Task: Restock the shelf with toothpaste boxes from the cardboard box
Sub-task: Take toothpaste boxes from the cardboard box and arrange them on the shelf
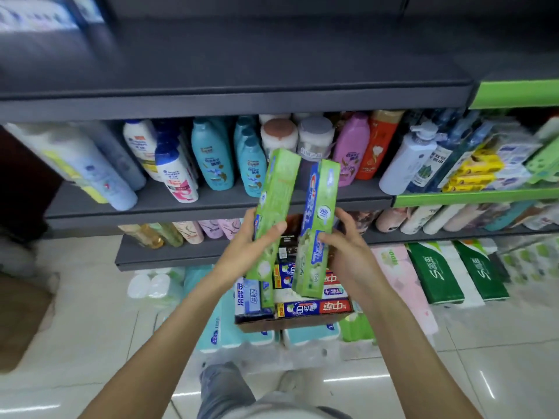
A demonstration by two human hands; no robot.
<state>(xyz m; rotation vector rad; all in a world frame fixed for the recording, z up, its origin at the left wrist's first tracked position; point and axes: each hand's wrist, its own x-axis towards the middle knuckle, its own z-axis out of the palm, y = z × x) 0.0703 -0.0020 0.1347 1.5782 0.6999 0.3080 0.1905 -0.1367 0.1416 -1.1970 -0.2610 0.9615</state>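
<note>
Grey trousers (225,391) and a shoe (290,381) are seen lowest, on the tiled floor (90,343). One green toothpaste box (273,213) is gripped by the left hand (257,247), thumb curled over its front; a second green-and-blue box (317,228) is gripped by the right hand (344,240). Both are held upright, tilted, above the cardboard box (290,323), which is packed with further toothpaste boxes and rests on wrapped tissue packs (257,337). Bottles (211,155) are lined along the grey shelf (211,204) behind.
</note>
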